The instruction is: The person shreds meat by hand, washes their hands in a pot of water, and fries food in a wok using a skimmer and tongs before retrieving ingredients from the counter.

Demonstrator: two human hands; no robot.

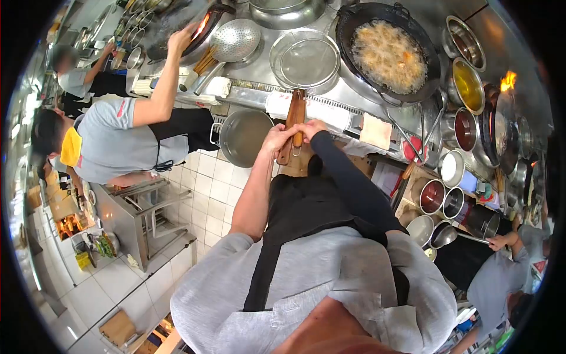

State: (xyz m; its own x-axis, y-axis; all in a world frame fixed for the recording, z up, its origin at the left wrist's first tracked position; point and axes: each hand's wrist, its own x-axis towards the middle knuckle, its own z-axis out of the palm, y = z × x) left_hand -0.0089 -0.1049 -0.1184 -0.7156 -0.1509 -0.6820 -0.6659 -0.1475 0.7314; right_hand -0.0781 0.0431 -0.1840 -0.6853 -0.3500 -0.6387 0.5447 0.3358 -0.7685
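Both my hands are on the wooden handles of round wire strainers (pixel 306 57) that lie one over the other above the steel counter. My left hand (pixel 276 140) is closed around the handle's left side. My right hand (pixel 311 129), below a black sleeve, is closed on the handle's right side, its fingers meeting my left. The handles (pixel 298 109) point toward me. To the right of the strainers, a black wok (pixel 346 41) holds bubbling oil with pale golden food.
A large pot (pixel 245 139) stands left of my hands. A perforated ladle (pixel 236 40) rests on the counter. Co-workers stand at left (pixel 112 141) and lower right (pixel 501 283). Flames (pixel 507 81) rise at right, near bowls of oil (pixel 468 86) and sauce (pixel 466 128).
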